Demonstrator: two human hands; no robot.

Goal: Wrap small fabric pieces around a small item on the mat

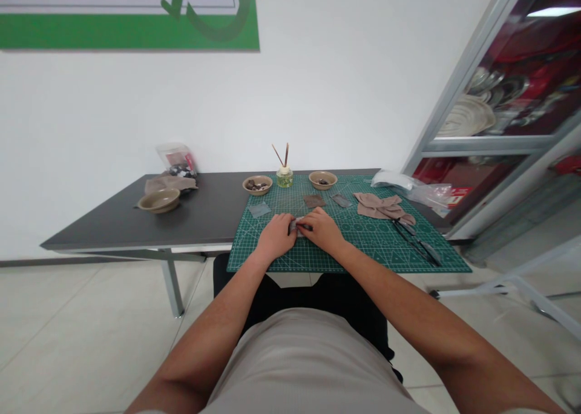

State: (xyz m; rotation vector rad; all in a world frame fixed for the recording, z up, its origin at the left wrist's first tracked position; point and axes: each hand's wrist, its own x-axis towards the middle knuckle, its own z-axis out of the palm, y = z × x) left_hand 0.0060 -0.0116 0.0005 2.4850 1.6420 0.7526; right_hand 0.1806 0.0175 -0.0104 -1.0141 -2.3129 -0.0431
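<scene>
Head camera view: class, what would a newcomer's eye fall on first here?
The green cutting mat sits on the dark table, to the right. On it, the left hand and right hand pinch a small grey piece. Beyond them, two small bowls flank a glass jar holding sticks.

Pinched between the left hand (275, 238) and right hand (321, 229) is a small grey scrap (296, 225), possibly cloth, though it's too small to be sure. Beneath the grip lies a matt, smooth green plastic cutting mat (399, 250). To its right are crumpled, soft beige cloth (379, 206) and dull dark metal scissors (415, 241). Beyond the grip, a glazed tan bowl (257, 184) sits on a matt grey tabletop (204, 211).
</scene>
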